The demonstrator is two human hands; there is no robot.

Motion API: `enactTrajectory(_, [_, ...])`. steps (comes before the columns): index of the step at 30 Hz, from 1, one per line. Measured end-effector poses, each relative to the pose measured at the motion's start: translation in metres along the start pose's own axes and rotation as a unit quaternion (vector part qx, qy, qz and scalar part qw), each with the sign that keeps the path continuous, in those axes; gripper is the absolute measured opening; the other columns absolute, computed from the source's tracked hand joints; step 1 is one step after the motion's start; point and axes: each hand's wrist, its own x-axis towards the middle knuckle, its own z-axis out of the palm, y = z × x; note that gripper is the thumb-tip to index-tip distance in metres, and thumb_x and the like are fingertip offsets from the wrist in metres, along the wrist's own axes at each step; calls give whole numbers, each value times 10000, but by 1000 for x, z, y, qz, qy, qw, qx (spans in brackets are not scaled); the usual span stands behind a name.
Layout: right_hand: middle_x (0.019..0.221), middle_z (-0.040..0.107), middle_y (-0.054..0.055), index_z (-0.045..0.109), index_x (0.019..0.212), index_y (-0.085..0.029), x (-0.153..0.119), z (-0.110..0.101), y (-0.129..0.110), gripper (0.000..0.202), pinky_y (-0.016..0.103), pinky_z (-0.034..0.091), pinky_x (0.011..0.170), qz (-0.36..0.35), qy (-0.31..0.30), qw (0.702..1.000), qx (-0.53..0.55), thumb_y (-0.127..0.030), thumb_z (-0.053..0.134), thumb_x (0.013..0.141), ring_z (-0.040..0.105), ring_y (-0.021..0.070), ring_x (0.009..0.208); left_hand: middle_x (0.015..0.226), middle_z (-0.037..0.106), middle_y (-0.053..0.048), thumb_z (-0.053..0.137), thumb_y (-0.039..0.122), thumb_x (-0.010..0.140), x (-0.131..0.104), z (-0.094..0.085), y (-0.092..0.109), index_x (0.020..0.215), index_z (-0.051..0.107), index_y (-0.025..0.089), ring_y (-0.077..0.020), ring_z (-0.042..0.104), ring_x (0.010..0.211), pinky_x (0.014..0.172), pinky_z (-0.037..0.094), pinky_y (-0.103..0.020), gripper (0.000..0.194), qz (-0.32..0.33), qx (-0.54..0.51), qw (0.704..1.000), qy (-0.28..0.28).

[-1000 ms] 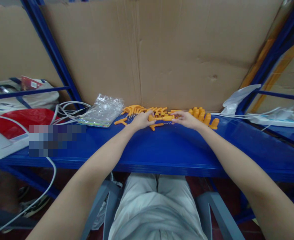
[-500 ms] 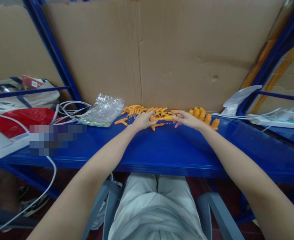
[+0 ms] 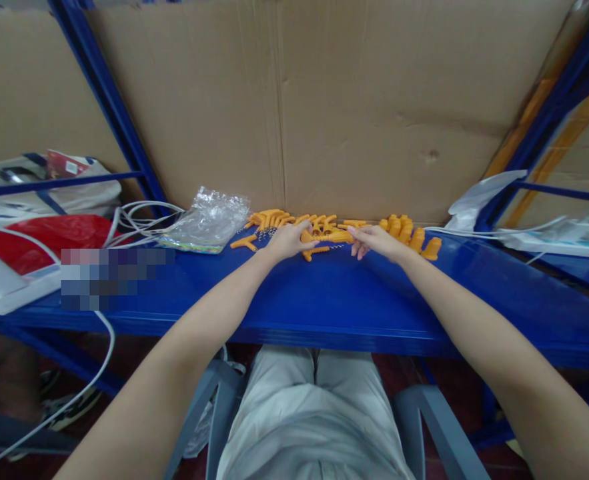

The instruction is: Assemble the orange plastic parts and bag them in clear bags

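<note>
An orange plastic corkscrew point(image 3: 338, 237) lies crosswise between my hands, just above the blue tabletop. My left hand point(image 3: 288, 243) is closed around its handle end at the left. At the other end, my right hand point(image 3: 377, 241) pinches the tip between thumb and fingers, with the lower fingers curled. Just below is another orange corkscrew point(image 3: 318, 251), its metal spiral bare and pointing right. Several orange corkscrews point(image 3: 273, 218) with bare spirals lie beyond and left of my left hand; one T-shaped handle point(image 3: 245, 242) sits apart. Beyond my right wrist, several orange pieces point(image 3: 405, 230) stand grouped.
Clear plastic bags point(image 3: 209, 223) lie left of the corkscrews, beside white cables point(image 3: 141, 217). A red bag point(image 3: 69, 237) and a power strip point(image 3: 19, 290) are farther left. Cardboard point(image 3: 354, 113) closes off the back, between blue frame posts point(image 3: 107, 100).
My right hand's fingers have curled in more around the right end of the corkscrew. The left hand stays nearly in place, and the lying pieces have not moved.
</note>
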Motion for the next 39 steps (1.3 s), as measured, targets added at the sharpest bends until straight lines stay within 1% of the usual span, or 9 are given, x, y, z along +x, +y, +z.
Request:
enactTrajectory(3, [840, 725, 81, 633, 1025, -149, 1, -4, 3, 405, 225, 516, 530, -9, -5, 1000, -16, -524, 620, 875, 640, 116, 561, 785, 676, -21, 641, 392, 835, 0, -2, 1, 1020, 620, 197, -210, 656, 798, 677, 404, -255, 270, -7, 3, 1000, -3])
enactTrajectory(6, [1012, 715, 72, 570, 1218, -195, 3, -7, 6, 498, 224, 528, 563, -47, 5, 999, 2, -364, 757, 788, 676, 120, 656, 788, 679, -29, 640, 398, 831, 0, -3, 1, 1012, 625, 198, -219, 655, 803, 671, 402, -263, 271, -13, 1, 1000, -6])
enactTrajectory(10, [819, 726, 50, 631, 934, -169, 5, -5, 8, 293, 221, 516, 551, -68, -2, 998, 17, -383, 762, 781, 652, 114, 592, 742, 667, -11, 649, 405, 817, 0, -1, -1, 1008, 625, 211, -208, 650, 761, 653, 398, -259, 273, -9, 2, 1000, 1])
enactTrajectory(14, [580, 667, 61, 563, 669, -172, 4, 0, 5, 474, 208, 464, 461, -26, -22, 999, 15, -602, 578, 866, 600, 113, 478, 728, 665, -9, 651, 402, 813, 0, 0, 0, 1014, 628, 211, -203, 648, 748, 661, 404, -258, 278, -4, 4, 1000, 4])
enactTrajectory(18, [664, 694, 63, 590, 772, -171, 2, 0, 3, 446, 210, 434, 425, -8, -10, 1000, 6, -598, 542, 891, 591, 108, 459, 792, 686, -34, 651, 392, 815, -1, -1, 3, 1024, 637, 187, -213, 656, 789, 693, 417, -268, 293, -7, -2, 1000, 5])
enactTrajectory(20, [813, 719, 52, 601, 954, -177, 2, -2, 3, 335, 212, 463, 464, -24, 2, 1000, 12, -483, 676, 841, 629, 111, 524, 798, 686, -39, 644, 403, 820, -1, -2, 4, 1018, 640, 178, -216, 656, 798, 699, 419, -271, 300, -11, -5, 1000, 6])
enactTrajectory(23, [888, 707, 27, 564, 1053, -190, 3, -3, 5, 394, 215, 494, 528, -54, 15, 998, 29, -317, 784, 752, 653, 106, 579, 774, 677, -27, 644, 405, 814, -1, -3, 4, 1015, 639, 187, -213, 654, 793, 692, 414, -267, 296, -12, -2, 1000, 3])
enactTrajectory(30, [742, 720, 37, 585, 821, -173, 2, 2, 2, 287, 225, 466, 503, -48, -5, 998, 25, -418, 732, 796, 606, 99, 494, 712, 655, -11, 651, 401, 796, -2, -3, 1, 1008, 639, 206, -203, 642, 739, 659, 395, -259, 289, -4, 1, 1000, -1])
enactTrajectory(39, [505, 639, 46, 533, 609, -179, -1, 10, -8, 526, 216, 365, 393, -35, 7, 999, 12, -622, 521, 892, 482, 75, 351, 679, 637, 6, 651, 412, 792, -1, -1, 0, 1000, 640, 213, -189, 627, 697, 659, 405, -259, 288, -3, -15, 1000, 3])
